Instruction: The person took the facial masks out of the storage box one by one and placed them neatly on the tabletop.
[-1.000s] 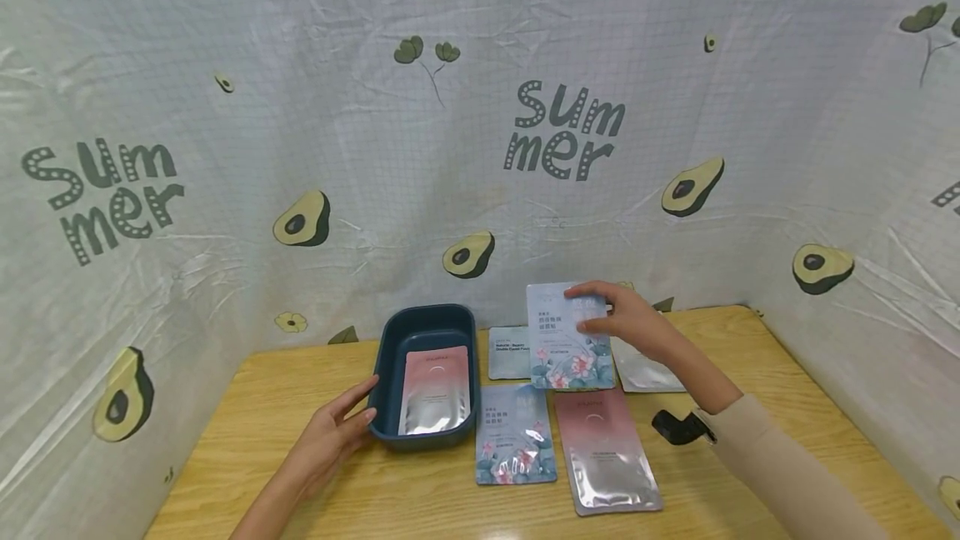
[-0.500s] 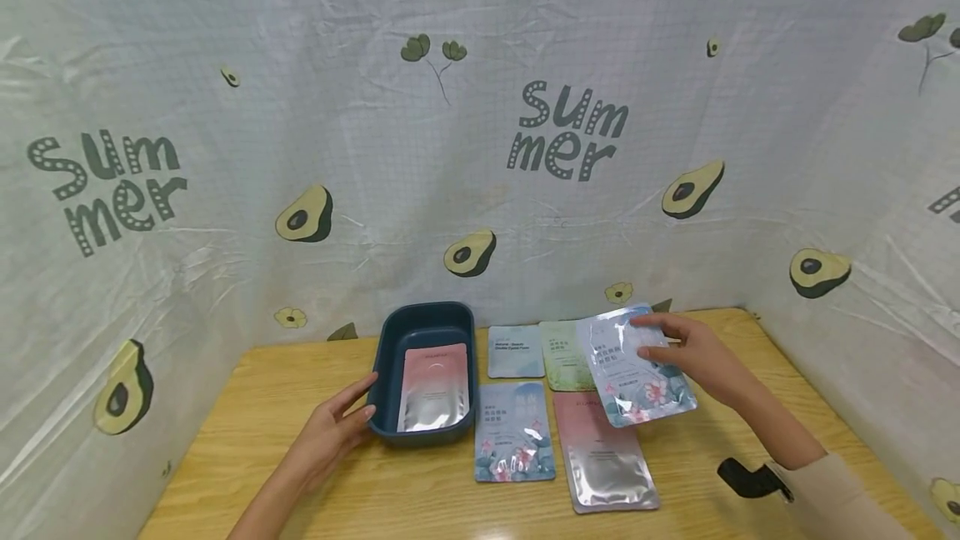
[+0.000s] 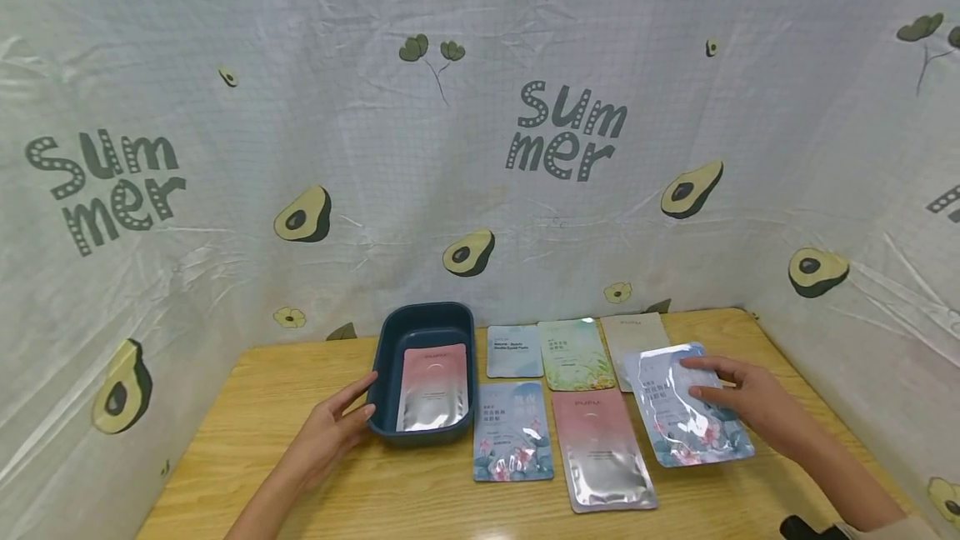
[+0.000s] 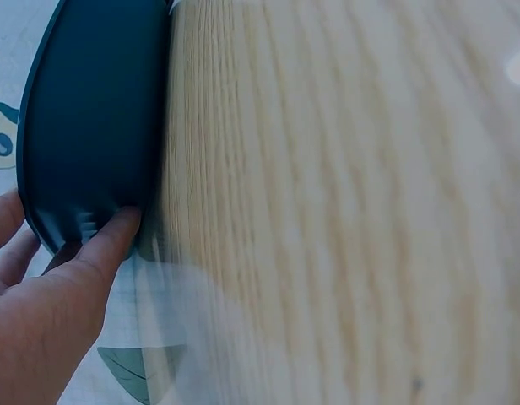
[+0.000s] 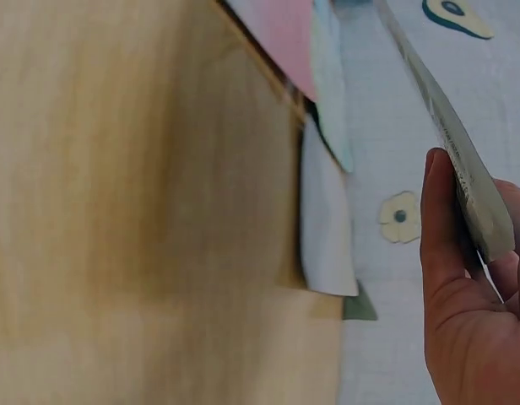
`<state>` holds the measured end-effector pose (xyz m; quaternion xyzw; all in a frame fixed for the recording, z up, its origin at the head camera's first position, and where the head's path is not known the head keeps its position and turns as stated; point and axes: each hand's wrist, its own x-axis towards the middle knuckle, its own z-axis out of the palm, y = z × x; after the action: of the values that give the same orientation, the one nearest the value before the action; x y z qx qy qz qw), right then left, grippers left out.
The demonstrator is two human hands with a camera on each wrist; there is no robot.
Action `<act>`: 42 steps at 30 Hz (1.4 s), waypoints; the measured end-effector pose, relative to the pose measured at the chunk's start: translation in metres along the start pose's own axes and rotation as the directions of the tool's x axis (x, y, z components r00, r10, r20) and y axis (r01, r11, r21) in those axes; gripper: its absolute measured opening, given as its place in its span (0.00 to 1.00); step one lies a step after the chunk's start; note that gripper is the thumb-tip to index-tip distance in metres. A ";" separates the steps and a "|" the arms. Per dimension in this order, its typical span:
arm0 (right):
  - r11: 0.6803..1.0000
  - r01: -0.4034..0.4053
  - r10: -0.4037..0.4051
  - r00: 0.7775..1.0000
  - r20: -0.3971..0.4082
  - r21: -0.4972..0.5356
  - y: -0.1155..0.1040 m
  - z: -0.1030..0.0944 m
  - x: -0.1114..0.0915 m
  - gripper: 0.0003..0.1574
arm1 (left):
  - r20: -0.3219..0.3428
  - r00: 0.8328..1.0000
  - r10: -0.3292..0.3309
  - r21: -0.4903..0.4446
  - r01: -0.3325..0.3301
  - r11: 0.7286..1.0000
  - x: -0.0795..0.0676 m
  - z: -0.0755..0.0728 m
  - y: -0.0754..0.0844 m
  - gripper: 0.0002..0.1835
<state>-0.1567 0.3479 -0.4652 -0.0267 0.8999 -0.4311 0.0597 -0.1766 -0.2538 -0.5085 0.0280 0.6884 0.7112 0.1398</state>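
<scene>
A blue floral foil sachet (image 3: 686,407) is in my right hand (image 3: 750,402); thumb and fingers pinch it along its right edge. In the right wrist view this sachet (image 5: 454,139) appears edge-on between my thumb and fingers, raised off the table. It overlaps the cream sachet (image 3: 628,336) in the head view. My left hand (image 3: 330,432) touches the left wall of a dark blue plastic bin (image 3: 378,407) with extended fingers. The left wrist view shows fingertips at the bin's rim and the thumb on its outer wall. A pink and silver sachet (image 3: 435,390) lies inside the bin.
Right of the bin, more sachets lie in rows: a pale blue one (image 3: 514,351), a green one (image 3: 576,355), another blue floral one (image 3: 513,432) and another pink and silver one (image 3: 602,450). The wooden table (image 3: 232,432) ends at a printed curtain (image 3: 360,190).
My right hand has carried the blue floral sachet right and toward me, uncovering the green, cream and pink and silver sachets. My left hand has stayed at the bin.
</scene>
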 end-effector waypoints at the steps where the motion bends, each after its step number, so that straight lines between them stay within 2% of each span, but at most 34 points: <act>1: 1.000 -0.012 0.012 1.000 0.011 -0.006 0.002 0.001 -0.002 0.39 | -0.003 1.000 -0.004 -0.001 0.004 1.000 0.000 0.000 0.000 0.34; 7: 0.999 -0.043 0.043 0.998 0.054 -0.004 0.017 0.001 -0.010 0.39 | -0.018 1.000 -0.010 0.006 0.010 1.000 -0.001 0.000 -0.001 0.34; 11: 0.991 -0.086 0.073 0.990 0.122 0.105 0.027 0.000 -0.012 0.39 | -0.022 1.000 -0.009 0.010 0.009 1.000 -0.001 -0.001 -0.002 0.34; 14: 0.967 -0.134 0.092 0.976 0.195 0.217 0.035 0.001 -0.014 0.38 | -0.017 1.000 -0.013 0.010 0.013 1.000 -0.001 -0.001 -0.002 0.34; 17: 0.956 -0.161 0.100 0.965 0.244 0.245 0.041 0.002 -0.016 0.38 | -0.007 1.000 -0.010 0.014 0.010 1.000 -0.001 0.000 0.000 0.34; 19: 0.962 -0.150 0.088 0.961 0.262 0.228 0.043 0.004 -0.018 0.38 | -0.007 1.000 -0.012 0.015 0.012 1.000 -0.001 0.000 0.000 0.34; 21: 0.984 -0.109 0.073 0.969 0.235 0.141 0.042 0.006 -0.018 0.36 | -0.009 1.000 -0.016 0.013 0.017 1.000 -0.001 0.000 0.000 0.34; 23: 1.000 -0.028 0.026 0.981 0.194 0.007 0.039 0.008 -0.017 0.33 | -0.014 1.000 -0.019 0.011 0.020 1.000 0.000 0.000 -0.001 0.34; 25: 0.988 0.039 -0.016 0.989 0.150 -0.150 0.034 0.012 -0.015 0.29 | -0.011 1.000 -0.021 0.010 0.021 1.000 -0.001 0.000 -0.001 0.34; 28: 0.944 0.075 -0.041 0.993 0.109 -0.321 0.027 0.020 -0.012 0.24 | -0.009 1.000 -0.019 0.009 0.019 1.000 -0.001 -0.001 -0.001 0.34; 33: 0.911 0.034 0.009 0.995 0.102 -0.411 0.018 0.029 -0.005 0.21 | 0.013 1.000 0.003 -0.001 -0.003 1.000 -0.001 -0.002 0.000 0.35; 37: 0.887 0.026 0.016 0.996 0.087 -0.462 0.017 0.030 -0.004 0.20 | 0.053 0.998 0.023 -0.014 -0.022 1.000 0.000 -0.003 0.001 0.36; 42: 0.871 0.027 0.001 0.998 0.057 -0.491 0.018 0.031 -0.005 0.20 | 0.041 0.999 0.022 -0.014 -0.022 1.000 0.000 -0.003 0.001 0.35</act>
<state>-0.1478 0.3359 -0.4982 -0.0590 0.9777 -0.1878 0.0730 -0.1775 -0.2562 -0.5075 0.0493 0.6802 0.7166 0.1463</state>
